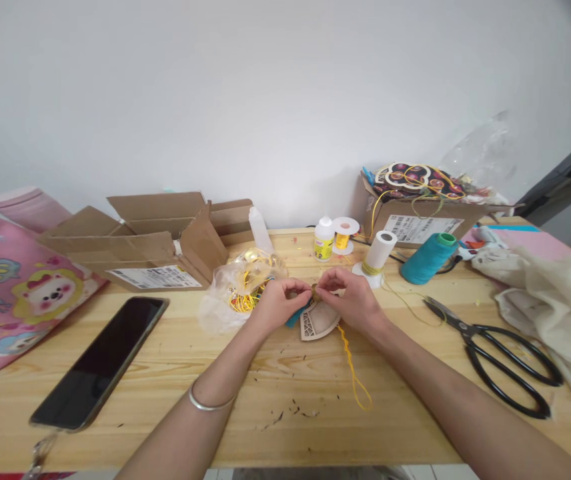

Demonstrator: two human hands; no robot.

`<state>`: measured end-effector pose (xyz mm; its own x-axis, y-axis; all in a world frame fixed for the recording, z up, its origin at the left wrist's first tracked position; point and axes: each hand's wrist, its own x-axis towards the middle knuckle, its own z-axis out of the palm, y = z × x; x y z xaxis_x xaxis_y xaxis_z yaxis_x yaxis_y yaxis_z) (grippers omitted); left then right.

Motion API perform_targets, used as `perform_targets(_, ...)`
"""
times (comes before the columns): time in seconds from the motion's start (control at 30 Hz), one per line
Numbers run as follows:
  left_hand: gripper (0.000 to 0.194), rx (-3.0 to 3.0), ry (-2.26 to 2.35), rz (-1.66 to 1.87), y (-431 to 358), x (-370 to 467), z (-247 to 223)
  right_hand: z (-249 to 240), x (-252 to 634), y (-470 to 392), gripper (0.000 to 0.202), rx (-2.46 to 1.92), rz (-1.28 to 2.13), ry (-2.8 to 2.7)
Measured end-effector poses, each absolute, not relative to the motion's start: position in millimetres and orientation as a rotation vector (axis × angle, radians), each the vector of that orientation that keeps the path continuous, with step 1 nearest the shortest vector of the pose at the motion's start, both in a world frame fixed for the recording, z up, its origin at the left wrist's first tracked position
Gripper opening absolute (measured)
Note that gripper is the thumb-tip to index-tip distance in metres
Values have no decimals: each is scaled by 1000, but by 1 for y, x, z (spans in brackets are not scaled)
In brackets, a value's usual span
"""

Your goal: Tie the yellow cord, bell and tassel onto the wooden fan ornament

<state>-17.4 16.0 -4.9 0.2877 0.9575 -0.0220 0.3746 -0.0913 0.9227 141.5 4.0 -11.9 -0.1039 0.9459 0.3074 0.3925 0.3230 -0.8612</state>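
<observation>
A: What've the hands got?
B: L hand (pixel 285 301) + R hand (pixel 353 301) pinching close tog. at top of fan-shaped pc (pixel 321 321). Yellow cord (pixel 348 357) trails nr it, looped end on tbl (pixel 165 443).
A: R side?
B: Blk-handled scissors (pixel 483 333), blades apart a bit; teal thread cone (pixel 428 259) behind, tilted.
A: L side?
B: Phone (pixel 100 363), scrn dark, in front of open cardbd box (pixel 130 252).
A: Btwn?
B: Clear bag (pixel 223 303) w/ yellow cords, nr L hand; glue-type btl (pixel 323 240) upright.

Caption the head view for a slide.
Left hand and right hand work at a fan-shaped ornament beside a yellow cord loop.
</observation>
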Motion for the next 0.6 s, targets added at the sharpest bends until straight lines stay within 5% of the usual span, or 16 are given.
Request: perform_targets(0.6, 18, 1595, 1200, 797, 16, -17, -4, -7, 140, 0, 2, -1322, 585, -1782)
